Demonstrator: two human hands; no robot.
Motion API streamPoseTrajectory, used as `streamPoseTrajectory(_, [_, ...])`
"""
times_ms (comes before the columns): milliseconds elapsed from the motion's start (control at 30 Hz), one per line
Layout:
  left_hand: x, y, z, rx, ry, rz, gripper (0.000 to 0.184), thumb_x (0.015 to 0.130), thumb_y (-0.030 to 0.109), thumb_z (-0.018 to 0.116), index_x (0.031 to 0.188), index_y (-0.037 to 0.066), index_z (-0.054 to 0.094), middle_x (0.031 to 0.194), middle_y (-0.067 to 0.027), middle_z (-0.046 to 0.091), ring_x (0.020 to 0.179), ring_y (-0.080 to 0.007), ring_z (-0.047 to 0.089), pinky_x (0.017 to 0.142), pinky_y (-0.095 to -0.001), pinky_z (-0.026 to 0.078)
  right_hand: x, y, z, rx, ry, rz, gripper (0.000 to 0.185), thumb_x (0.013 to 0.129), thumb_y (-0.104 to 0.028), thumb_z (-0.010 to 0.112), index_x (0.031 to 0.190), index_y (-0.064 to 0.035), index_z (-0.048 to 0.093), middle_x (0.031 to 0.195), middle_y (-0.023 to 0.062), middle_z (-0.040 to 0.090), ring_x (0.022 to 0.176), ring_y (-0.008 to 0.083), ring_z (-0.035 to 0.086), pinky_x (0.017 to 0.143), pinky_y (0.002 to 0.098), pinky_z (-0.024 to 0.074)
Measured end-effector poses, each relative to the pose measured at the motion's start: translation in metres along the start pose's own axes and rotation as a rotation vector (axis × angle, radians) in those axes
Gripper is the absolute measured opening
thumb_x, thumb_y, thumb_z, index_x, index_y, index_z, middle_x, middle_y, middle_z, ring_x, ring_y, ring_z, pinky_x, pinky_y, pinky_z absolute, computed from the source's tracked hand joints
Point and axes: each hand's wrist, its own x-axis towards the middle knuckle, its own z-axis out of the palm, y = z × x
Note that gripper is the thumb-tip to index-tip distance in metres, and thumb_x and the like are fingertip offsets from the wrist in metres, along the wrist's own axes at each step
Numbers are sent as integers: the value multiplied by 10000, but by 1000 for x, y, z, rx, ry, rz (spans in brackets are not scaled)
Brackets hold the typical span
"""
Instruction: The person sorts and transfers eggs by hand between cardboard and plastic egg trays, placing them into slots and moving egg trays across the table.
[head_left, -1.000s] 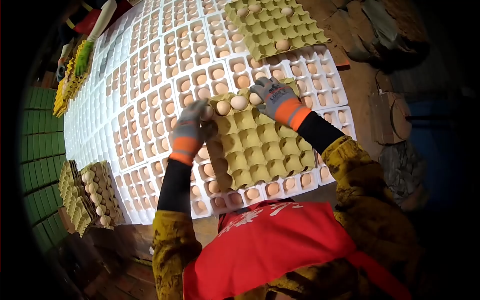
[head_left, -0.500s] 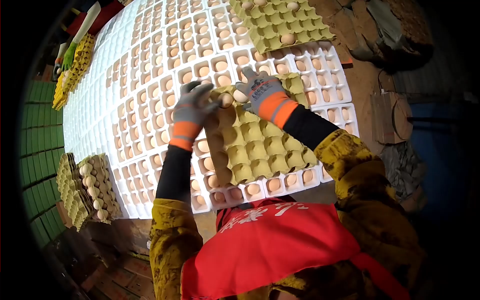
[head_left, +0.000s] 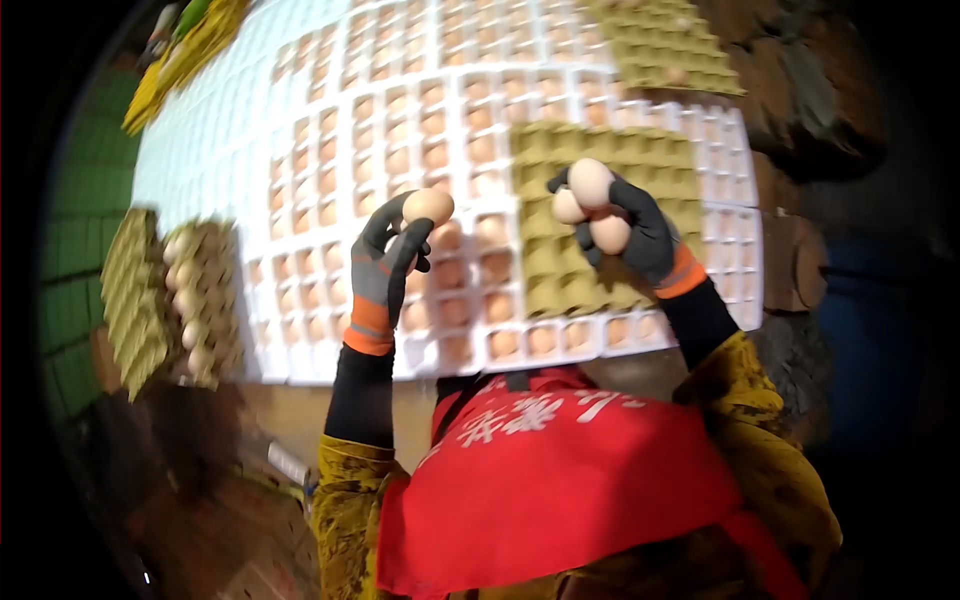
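Pinch and cradle
Left hand (head_left: 381, 258) pinches an egg (head_left: 428, 206); right hand (head_left: 646, 232) cups three eggs (head_left: 591, 184) over the tray (head_left: 558, 296), presumably against rolling.

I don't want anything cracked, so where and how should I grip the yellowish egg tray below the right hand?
Probably by opposite rims, one hand from the left and one from the right: the yellowish egg tray is wide and flat, lying over white trays, so that should keep it level. The right hand holds three eggs, the left hand one; free both first.
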Motion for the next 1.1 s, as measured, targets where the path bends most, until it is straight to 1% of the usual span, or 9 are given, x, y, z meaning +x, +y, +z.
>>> streamPoseTrajectory(200, [-129, -39, -223, 224, 502, -93, 386, 886, 136, 740, 1244, 36, 634, 942, -45, 648, 690, -84, 581, 545, -240, 491, 27, 93, 150, -507, 60, 334, 521, 843, -224, 790, 1302, -67, 599, 978, 75, 693, 714, 96, 630, 630, 244, 509])
streamPoseTrajectory(267, [-166, -62, -280, 429, 594, 2, 351, 910, 134, 718, 1245, 69, 637, 994, -11, 631, 701, -83, 569, 525, -216, 452, 48, 148, 187, -869, -203, -100, 512, 819, -288, 793, 1272, -118, 623, 1077, 115, 678, 859, 190, 667, 743, 338, 536])
streamPoseTrajectory(367, [-198, -74, -318, 664, 502, 129, 381, 864, 121, 762, 1219, 58, 637, 1122, -48, 605, 926, -152, 600, 720, -287, 525, 57, 175, 253, -1504, -271, 53, 514, 793, -448, 728, 1225, -191, 622, 1294, 160, 527, 1011, 352, 655, 862, 454, 523])
streamPoseTrajectory(467, [-190, -75, -305, 635, 393, 205, 491, 766, 75, 827, 1221, 56, 646, 1269, -133, 559, 1138, -273, 584, 935, -385, 504, 70, 200, 291, -1792, -203, 103, 502, 818, -425, 711, 1247, -187, 609, 1325, 172, 508, 1018, 358, 660, 832, 438, 536])
streamPoseTrajectory(667, [-144, -83, -261, 1264, 55, 248, 456, 809, 286, 789, 1225, 146, 668, 1280, -174, 595, 1043, -342, 646, 840, -409, 545, 62, 232, 287, -1596, 67, -80, 395, 879, -313, 698, 1241, -172, 622, 1237, 142, 556, 978, 326, 662, 809, 422, 557])
streamPoseTrajectory(800, [-139, -85, -281, 1202, 15, 194, 388, 878, 239, 694, 1255, 155, 655, 1288, -169, 601, 1055, -337, 648, 859, -420, 542, 34, 249, 258, -1394, 176, -102, 462, 941, -215, 621, 1400, -223, 565, 1315, 124, 574, 1053, 304, 659, 894, 420, 544])
streamPoseTrajectory(900, [-138, -89, -298, 924, 70, 293, 438, 892, 140, 690, 1322, 96, 615, 1274, -155, 620, 1052, -291, 651, 873, -387, 531, 25, 247, 252, -515, 461, 103, 495, 925, -111, 629, 1413, -135, 550, 1300, 134, 594, 1095, 284, 640, 920, 395, 528])
streamPoseTrajectory(1000, [-144, -96, -311, 393, 279, 168, 485, 907, 71, 672, 1376, 40, 555, 1271, -114, 606, 1048, -177, 589, 907, -340, 495, 21, 254, 230, -1094, 426, -396, 482, 896, -54, 631, 1374, -82, 571, 1321, 149, 593, 1218, 324, 561, 995, 390, 475])
streamPoseTrajectory(1100, [-137, -104, -327, 420, 421, 385, 384, 911, 59, 615, 1295, 46, 605, 1193, -113, 624, 1079, -230, 583, 944, -367, 479, 17, 262, 212, -1703, 279, -428, 475, 900, -84, 601, 1374, -100, 573, 1413, 129, 540, 1328, 367, 445, 1109, 467, 369])
